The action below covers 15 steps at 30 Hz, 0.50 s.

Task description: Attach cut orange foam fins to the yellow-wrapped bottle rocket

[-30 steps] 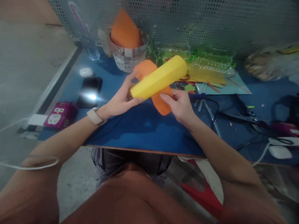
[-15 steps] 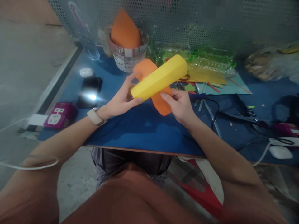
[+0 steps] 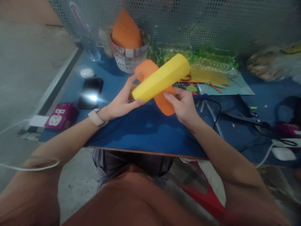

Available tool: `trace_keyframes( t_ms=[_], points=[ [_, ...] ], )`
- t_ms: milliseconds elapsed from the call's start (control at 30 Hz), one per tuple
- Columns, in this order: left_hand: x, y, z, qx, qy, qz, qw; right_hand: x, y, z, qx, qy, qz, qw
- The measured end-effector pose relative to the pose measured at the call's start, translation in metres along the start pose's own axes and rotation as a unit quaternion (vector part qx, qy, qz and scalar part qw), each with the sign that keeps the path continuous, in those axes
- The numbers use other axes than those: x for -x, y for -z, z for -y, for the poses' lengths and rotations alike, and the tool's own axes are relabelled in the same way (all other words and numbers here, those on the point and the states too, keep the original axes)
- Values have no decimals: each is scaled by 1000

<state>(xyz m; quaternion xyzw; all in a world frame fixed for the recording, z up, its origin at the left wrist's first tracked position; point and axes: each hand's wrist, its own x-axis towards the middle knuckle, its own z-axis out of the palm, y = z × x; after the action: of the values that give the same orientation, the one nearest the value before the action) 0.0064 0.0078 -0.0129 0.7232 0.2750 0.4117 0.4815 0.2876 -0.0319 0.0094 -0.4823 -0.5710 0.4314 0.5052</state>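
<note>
A yellow tube slants up to the right above the blue table. My left hand is closed round its lower left end, the thumb along the near side. An orange rounded piece crosses beneath the tube, one end showing beyond it and the other on the near side. My right hand pinches the near end of the orange piece, thumb on top. The fingertips of my left hand reach the far end of that orange piece. What lies between tube and orange piece is hidden.
Behind stands a woven basket with an orange cone. At left lie a phone and a purple power socket. Green plastic trays, paper scraps, a glue gun cable and scissors lie to the right.
The tube's upper end has risen very slightly. My right hand and the near end of the orange piece have shifted a little to the right.
</note>
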Motion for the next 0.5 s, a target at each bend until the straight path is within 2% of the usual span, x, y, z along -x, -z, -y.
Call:
trace_keyframes(
  t_ms=[300, 500],
  points=[
    [0, 0, 0, -25, -8, 2, 1000, 0, 0, -2, -13, 4, -5, 1000],
    [0, 1, 0, 59, 32, 16, 998, 0, 3, -2, 15, 21, -6, 1000]
  ],
)
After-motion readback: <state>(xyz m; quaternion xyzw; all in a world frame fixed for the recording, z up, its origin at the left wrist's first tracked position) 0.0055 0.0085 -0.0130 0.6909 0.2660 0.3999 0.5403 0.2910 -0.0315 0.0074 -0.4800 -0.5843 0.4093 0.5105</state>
